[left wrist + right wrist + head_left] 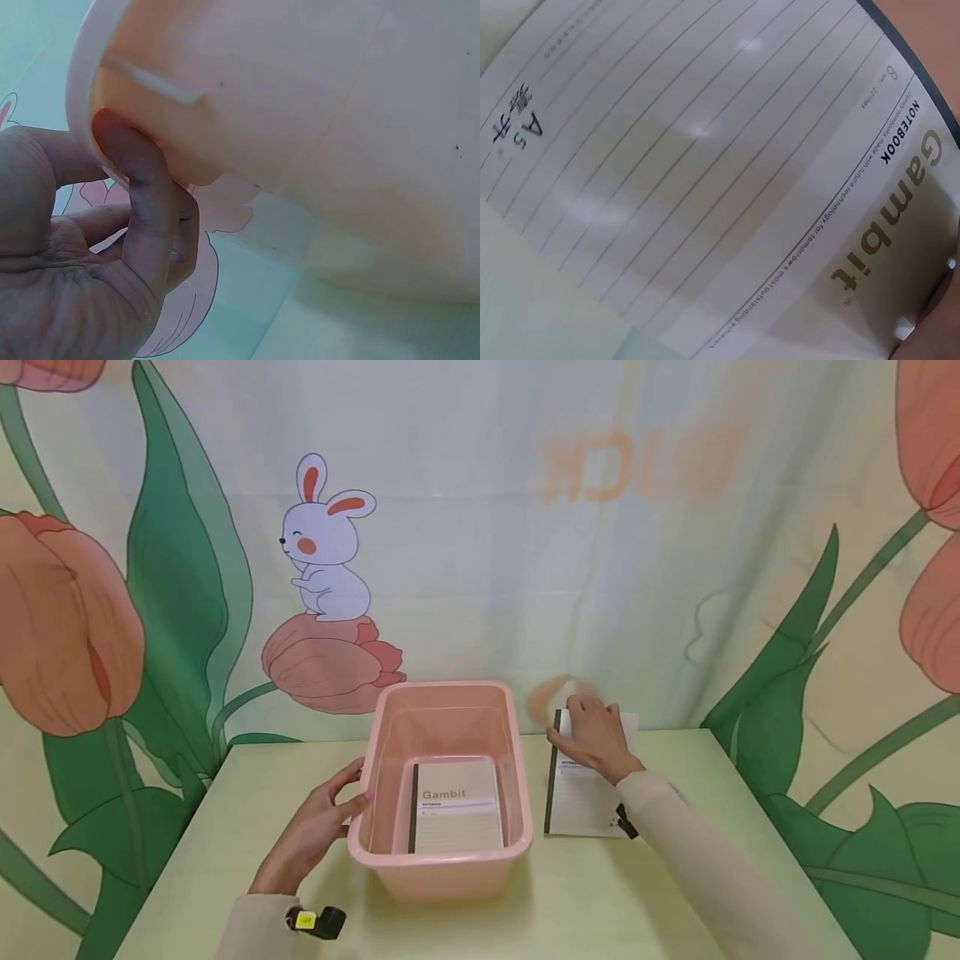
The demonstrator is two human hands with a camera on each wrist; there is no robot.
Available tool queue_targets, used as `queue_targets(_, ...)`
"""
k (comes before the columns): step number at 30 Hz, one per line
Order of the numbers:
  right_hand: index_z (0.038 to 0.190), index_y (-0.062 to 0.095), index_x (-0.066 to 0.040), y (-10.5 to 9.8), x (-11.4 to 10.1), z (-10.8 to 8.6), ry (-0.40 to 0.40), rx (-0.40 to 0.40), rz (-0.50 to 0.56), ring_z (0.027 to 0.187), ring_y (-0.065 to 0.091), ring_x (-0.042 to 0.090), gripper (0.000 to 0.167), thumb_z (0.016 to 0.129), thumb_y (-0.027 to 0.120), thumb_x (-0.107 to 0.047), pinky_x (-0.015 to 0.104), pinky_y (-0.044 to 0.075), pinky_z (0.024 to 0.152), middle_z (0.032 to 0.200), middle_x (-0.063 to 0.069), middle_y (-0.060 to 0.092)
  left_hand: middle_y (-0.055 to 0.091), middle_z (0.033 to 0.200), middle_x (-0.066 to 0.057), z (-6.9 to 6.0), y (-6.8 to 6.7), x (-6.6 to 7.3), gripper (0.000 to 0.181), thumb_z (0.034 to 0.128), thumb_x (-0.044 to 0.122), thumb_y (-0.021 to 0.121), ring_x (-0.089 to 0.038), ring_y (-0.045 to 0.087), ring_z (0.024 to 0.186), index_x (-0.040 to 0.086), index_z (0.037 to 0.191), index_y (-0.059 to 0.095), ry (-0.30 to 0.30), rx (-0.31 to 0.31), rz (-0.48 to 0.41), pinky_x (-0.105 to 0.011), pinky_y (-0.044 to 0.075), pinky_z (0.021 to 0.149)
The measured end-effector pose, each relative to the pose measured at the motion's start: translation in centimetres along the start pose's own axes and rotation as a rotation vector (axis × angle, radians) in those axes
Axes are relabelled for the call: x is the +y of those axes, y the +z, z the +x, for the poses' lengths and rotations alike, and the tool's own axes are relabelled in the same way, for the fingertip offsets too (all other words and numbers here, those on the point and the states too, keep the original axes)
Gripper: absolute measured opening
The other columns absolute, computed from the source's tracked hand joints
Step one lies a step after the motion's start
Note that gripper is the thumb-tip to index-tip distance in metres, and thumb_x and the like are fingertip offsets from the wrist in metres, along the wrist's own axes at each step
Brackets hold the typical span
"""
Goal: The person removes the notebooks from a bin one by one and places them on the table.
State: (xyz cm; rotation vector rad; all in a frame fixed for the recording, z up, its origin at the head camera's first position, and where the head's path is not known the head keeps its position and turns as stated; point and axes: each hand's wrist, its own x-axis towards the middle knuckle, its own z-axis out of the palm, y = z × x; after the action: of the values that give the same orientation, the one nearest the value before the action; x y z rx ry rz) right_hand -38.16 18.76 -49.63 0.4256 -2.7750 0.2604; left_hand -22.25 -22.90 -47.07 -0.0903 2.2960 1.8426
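My left hand (318,818) grips the left rim of a pink plastic basin (438,881); in the left wrist view its fingers (150,202) curl around the lip. Inside the basin a notebook (456,831) lies cover up, with "Gambit" printed on it and a dark spine. To the right of the basin is a second Gambit notebook (577,810), and my right hand (597,735) holds it by its upper part, with fingers bent over the top edge and thumb near the spine. Its lined cover (705,150) fills the right wrist view, where the hand shows only at the right edge.
The pale green table (660,893) runs back to a hanging printed cloth (465,527) with tulips and a rabbit. This cloth stands close behind the basin and the notebook. Dark wrist straps (327,922) sit over both sleeves.
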Motion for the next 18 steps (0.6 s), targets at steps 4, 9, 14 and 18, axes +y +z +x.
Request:
queue_targets(4,0.097,0.05,-0.013,1.7,-0.2,1.0,-0.024,-0.024,-0.021,0.079,0.052,0.024,0.049,0.088,0.053,-0.062,0.043,0.032,0.074,0.083,0.002,0.053,0.031,0.153,-0.012,0.0,0.0,0.0,0.073,0.0939,0.034,0.065,-0.038,0.048,0.133,0.028,0.156,0.027,-0.01,0.003,-0.001,-0.047,0.055,0.093)
queue_targets(9,0.111,0.053,-0.014,3.2,0.0,2.1,-0.071,-0.05,-0.044,0.093,0.056,0.027,0.056,0.091,0.049,-0.066,0.045,0.033,0.081,0.096,0.005,0.058,0.031,0.154,-0.012,0.1,-0.1,0.0,0.073,0.0937,0.034,0.065,-0.039,0.045,0.135,0.029,0.156,0.027,-0.01,0.002,0.01,-0.048,0.054,0.095)
queue_targets(14,0.12,0.053,-0.013,4.3,0.5,3.0,-0.104,-0.06,-0.038,0.102,0.056,0.03,0.061,0.092,0.047,-0.067,0.046,0.033,0.083,0.104,0.009,0.059,0.033,0.152,-0.012,0.0,-0.2,-0.1,0.065,0.0985,0.025,0.059,-0.036,0.049,0.13,0.027,0.155,0.029,0.005,-0.001,0.016,-0.044,0.057,0.09)
queue_targets(18,0.133,0.048,-0.014,5.0,0.9,3.2,-0.068,-0.089,-0.01,0.116,0.051,0.033,0.065,0.094,0.044,-0.066,0.054,0.032,0.094,0.121,0.013,0.056,0.033,0.152,-0.013,0.0,-0.2,0.0,0.064,0.0988,0.023,0.059,-0.036,0.049,0.13,0.025,0.155,0.029,0.01,-0.01,0.015,-0.044,0.057,0.089)
